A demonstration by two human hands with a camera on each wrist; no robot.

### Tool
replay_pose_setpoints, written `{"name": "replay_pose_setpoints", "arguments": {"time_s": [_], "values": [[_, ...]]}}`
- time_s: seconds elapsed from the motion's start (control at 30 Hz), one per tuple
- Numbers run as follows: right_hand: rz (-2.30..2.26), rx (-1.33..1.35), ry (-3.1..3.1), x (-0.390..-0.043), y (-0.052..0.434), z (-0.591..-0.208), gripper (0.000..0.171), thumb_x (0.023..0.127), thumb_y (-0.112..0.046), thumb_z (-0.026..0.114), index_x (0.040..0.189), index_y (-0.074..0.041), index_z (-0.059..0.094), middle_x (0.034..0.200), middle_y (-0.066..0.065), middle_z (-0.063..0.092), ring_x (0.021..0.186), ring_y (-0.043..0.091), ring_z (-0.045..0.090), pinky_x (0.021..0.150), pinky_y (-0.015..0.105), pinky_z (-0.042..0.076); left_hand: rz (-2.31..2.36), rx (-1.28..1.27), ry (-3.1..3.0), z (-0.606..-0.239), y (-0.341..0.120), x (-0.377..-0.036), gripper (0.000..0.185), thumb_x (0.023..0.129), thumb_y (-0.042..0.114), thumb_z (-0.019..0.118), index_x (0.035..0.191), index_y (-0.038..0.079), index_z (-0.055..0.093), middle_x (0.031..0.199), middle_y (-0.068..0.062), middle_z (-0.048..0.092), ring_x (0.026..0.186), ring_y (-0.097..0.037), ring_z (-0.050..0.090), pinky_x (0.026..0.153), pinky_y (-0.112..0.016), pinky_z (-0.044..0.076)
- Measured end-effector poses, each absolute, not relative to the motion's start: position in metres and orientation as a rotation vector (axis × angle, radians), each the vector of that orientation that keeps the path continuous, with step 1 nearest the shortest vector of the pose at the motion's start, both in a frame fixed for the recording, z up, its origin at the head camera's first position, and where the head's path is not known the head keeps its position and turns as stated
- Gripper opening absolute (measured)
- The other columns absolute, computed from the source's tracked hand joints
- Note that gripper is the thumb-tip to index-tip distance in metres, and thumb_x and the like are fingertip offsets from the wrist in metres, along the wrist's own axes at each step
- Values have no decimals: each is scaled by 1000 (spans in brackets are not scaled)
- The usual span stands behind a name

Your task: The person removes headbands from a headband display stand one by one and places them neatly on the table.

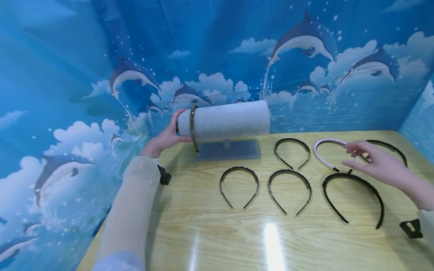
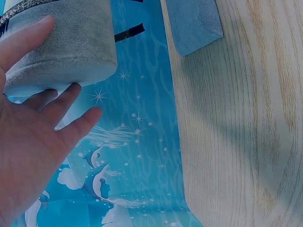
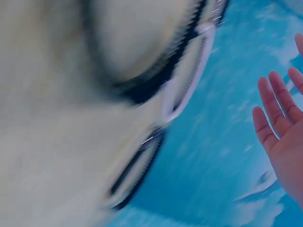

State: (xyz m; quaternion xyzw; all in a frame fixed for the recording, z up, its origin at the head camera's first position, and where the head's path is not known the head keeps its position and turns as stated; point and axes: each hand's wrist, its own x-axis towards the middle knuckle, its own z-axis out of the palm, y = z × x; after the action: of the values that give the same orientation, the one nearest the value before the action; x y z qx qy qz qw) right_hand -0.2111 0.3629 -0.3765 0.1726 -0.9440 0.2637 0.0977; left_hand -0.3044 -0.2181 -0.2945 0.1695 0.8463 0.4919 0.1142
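Note:
My left hand [image 1: 167,136] is at the left end of a grey velvet headband stand [image 1: 234,119], a horizontal cylinder on a flat base. In the left wrist view its thumb lies along the cylinder's side and the other fingers spread, fairly straight, by the end face. A dark, gold-toned headband [image 1: 192,126] circles the cylinder close to that hand. Over the table's right side hovers my right hand [image 1: 379,160], holding nothing, its fingers loosely bent. Beneath and beside it lie a lavender headband [image 1: 320,154], a black headband [image 1: 393,146] and a wider black headband [image 1: 352,176].
Three more dark toothed headbands lie on the wooden table [image 1: 210,233]: a back one [image 1: 291,140], a front-middle one [image 1: 289,172] and a front-left one [image 1: 239,168]. A blue dolphin-print backdrop [image 1: 217,45] rises behind the table and at its sides.

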Motion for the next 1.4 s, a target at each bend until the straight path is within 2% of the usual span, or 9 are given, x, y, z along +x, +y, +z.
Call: {"name": "replay_pose_setpoints", "arguments": {"time_s": [0.07, 0.13, 0.23, 0.3, 0.47, 0.83, 1.03, 1.27, 1.4], "values": [[803, 529, -2783, -216, 348, -364, 46, 86, -14, 76, 125, 1, 56, 113, 19, 60, 92, -7, 45, 69, 21, 40, 1440, 496, 2483, -297, -219, -308, 96, 90, -4, 65, 154, 22, 0, 153, -20, 13, 137, -39, 23, 104, -55, 30], [851, 559, -2765, -221, 333, -354, 49, 87, -13, 75, 129, 0, 54, 120, 19, 57, 101, 5, 48, 75, 23, 38, 1440, 497, 2487, -302, -222, -312, 96, 90, -5, 65, 154, 22, 0, 153, -20, 13, 137, -39, 23, 104, -56, 30], [908, 602, -2726, -231, 312, -339, 53, 87, -11, 75, 133, -1, 52, 127, 18, 54, 111, 24, 48, 83, 31, 36, 1436, 517, 2500, -310, -226, -319, 96, 90, -4, 65, 154, 22, 0, 152, -19, 14, 136, -39, 24, 104, -55, 30], [955, 643, -2708, -239, 298, -330, 54, 87, -11, 75, 134, -1, 50, 130, 18, 51, 115, 32, 46, 87, 39, 35, 1435, 538, 2510, -314, -227, -322, 96, 90, -4, 66, 154, 22, -1, 152, -19, 14, 136, -38, 25, 103, -55, 31], [995, 773, -2678, -256, 259, -311, 58, 87, -14, 75, 137, -4, 48, 133, 16, 49, 122, 35, 43, 94, 52, 35, 1418, 549, 2534, -316, -227, -323, 96, 90, -3, 66, 154, 23, -1, 152, -17, 15, 135, -37, 27, 103, -54, 33], [958, 895, -2681, -297, 177, -290, 72, 86, -28, 77, 145, -11, 41, 148, 15, 35, 136, 38, 31, 104, 63, 27, 1418, 501, 2519, -316, -228, -323, 97, 90, -2, 67, 154, 27, 0, 151, -17, 17, 134, -37, 29, 101, -53, 35], [960, 976, -2658, -317, 128, -277, 79, 84, -33, 78, 148, -13, 37, 149, 12, 35, 136, 34, 32, 106, 58, 28, 1417, 462, 2530, -314, -230, -323, 97, 89, -3, 68, 154, 30, 4, 151, -15, 18, 134, -36, 30, 100, -54, 36], [869, 1059, -2764, -333, 75, -271, 94, 84, -50, 72, 155, -19, 21, 158, 8, 20, 142, 28, 22, 110, 52, 25, 1412, 480, 2537, -315, -230, -325, 97, 89, -4, 67, 154, 30, 3, 149, -17, 21, 132, -37, 32, 99, -53, 36], [849, 1064, -2805, -338, 52, -271, 98, 82, -57, 71, 156, -22, 17, 160, 7, 16, 144, 26, 19, 110, 50, 24, 1422, 483, 2527, -316, -229, -326, 98, 89, -5, 67, 154, 28, 2, 149, -17, 21, 132, -37, 33, 99, -52, 38]]}}
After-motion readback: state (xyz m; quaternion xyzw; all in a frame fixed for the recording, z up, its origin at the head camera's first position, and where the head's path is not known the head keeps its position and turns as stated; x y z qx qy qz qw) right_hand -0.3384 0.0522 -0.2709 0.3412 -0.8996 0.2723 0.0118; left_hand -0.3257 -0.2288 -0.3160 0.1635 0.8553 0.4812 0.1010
